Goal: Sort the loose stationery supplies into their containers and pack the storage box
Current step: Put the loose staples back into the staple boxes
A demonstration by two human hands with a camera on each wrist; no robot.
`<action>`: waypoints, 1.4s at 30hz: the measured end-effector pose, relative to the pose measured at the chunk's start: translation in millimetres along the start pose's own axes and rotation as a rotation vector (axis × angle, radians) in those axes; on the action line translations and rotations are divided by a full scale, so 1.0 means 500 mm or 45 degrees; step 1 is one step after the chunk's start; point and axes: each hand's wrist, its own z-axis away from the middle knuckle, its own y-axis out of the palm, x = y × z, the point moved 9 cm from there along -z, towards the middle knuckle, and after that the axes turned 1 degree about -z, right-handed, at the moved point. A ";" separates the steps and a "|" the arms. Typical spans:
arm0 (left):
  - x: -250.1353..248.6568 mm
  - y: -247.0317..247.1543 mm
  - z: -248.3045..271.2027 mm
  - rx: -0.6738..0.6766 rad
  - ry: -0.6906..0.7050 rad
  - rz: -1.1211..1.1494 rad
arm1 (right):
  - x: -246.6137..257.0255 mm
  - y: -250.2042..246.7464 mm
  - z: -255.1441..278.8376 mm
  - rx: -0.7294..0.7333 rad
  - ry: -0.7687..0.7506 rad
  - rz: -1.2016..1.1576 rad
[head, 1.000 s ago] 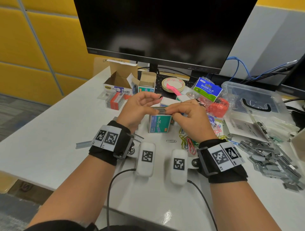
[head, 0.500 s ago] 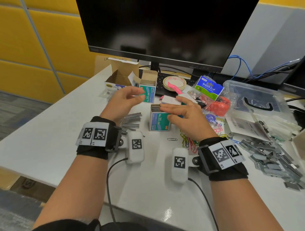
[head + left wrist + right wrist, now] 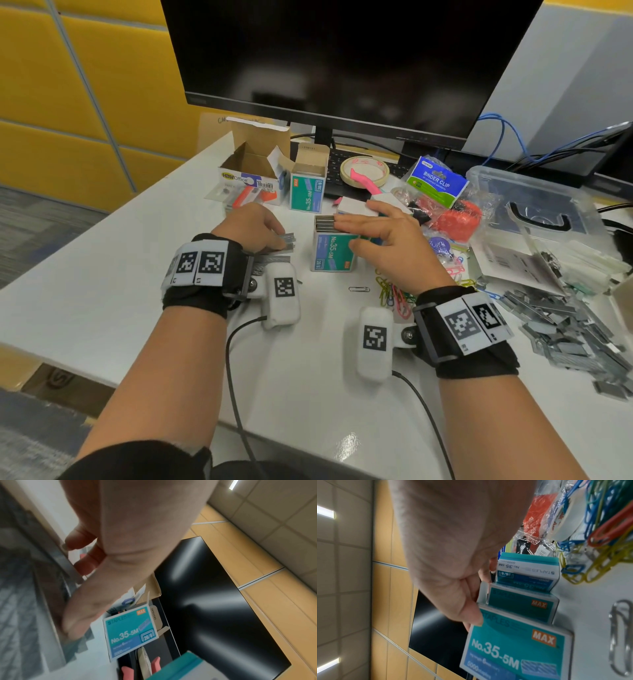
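An open teal staple box (image 3: 330,253) (image 3: 513,649) stands mid-table with staple strips showing at its top. My right hand (image 3: 346,234) (image 3: 481,593) lies on it, fingers straight across the top and thumb against the front face. To its left a small heap of loose staple strips (image 3: 287,240) lies on the table. My left hand (image 3: 279,240) (image 3: 73,581) is down on that heap, thumb and curled fingers pinching some strips. A second open teal staple box (image 3: 306,192) (image 3: 130,631) stands farther back.
A big pile of loose staple strips (image 3: 565,329) lies at the right, behind it the clear storage box (image 3: 534,205). Coloured paper clips (image 3: 394,294), a binder clip bag (image 3: 436,181), a tape roll (image 3: 364,169) and an open cardboard box (image 3: 253,164) sit around. A monitor (image 3: 342,68) stands behind.
A second ago both hands held a staple strip above the box. The strip now sits in the box; my left hand has moved left and down onto the loose strips.
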 end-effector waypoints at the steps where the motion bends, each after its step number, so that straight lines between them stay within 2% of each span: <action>1: 0.000 -0.001 0.000 -0.014 -0.008 0.023 | 0.000 0.000 0.000 0.004 0.004 -0.002; 7: 0.002 -0.011 -0.003 -0.100 0.004 0.096 | 0.000 0.003 0.000 0.024 -0.005 0.027; 9: 0.000 -0.023 -0.002 -0.191 0.056 0.130 | -0.001 0.003 0.000 0.023 -0.004 0.035; 11: -0.019 -0.049 0.012 -0.360 0.211 0.325 | -0.002 0.002 0.000 0.011 -0.001 0.020; 13: -0.049 -0.075 0.039 -0.492 0.438 0.581 | 0.000 0.003 0.000 0.000 -0.003 0.010; 15: -0.088 -0.077 0.064 -0.461 0.650 0.711 | 0.002 0.003 -0.002 -0.008 -0.016 0.005; 17: -0.128 -0.056 0.082 -0.331 0.823 0.734 | 0.002 0.003 -0.003 -0.008 -0.025 0.024; 20: -0.155 -0.035 0.091 -0.268 0.900 0.703 | 0.005 0.002 -0.004 -0.040 -0.037 -0.008; 24: -0.149 -0.029 0.085 -0.182 0.842 0.768 | 0.024 -0.005 -0.003 -0.104 -0.124 -0.065; 27: -0.144 -0.024 0.089 -0.064 0.808 0.765 | 0.021 -0.004 -0.004 -0.095 -0.115 -0.060; 28: -0.133 -0.030 0.086 -0.081 0.774 0.772 | 0.020 -0.004 -0.004 -0.088 -0.102 -0.067; 29: -0.113 -0.042 0.079 -0.154 0.713 0.776 | 0.017 -0.004 -0.005 -0.082 -0.091 -0.078; 31: -0.048 -0.078 0.054 -0.409 0.475 0.756 | 0.014 -0.004 -0.005 -0.074 -0.076 -0.081; 33: 0.022 -0.100 0.034 -0.599 0.190 0.582 | 0.014 -0.005 -0.005 -0.083 -0.084 -0.076; 34: 0.047 -0.101 0.026 -0.621 0.060 0.439 | 0.013 -0.006 -0.005 -0.082 -0.077 -0.079; 37: 0.081 -0.075 0.010 -0.471 -0.159 0.141 | 0.008 -0.002 -0.003 -0.047 -0.032 -0.101; 40: 0.084 -0.054 0.005 -0.305 -0.246 0.047 | 0.008 -0.001 0.000 -0.038 -0.017 -0.110; 42: 0.087 -0.048 0.001 -0.255 -0.281 0.047 | 0.010 -0.002 -0.001 -0.048 -0.030 -0.113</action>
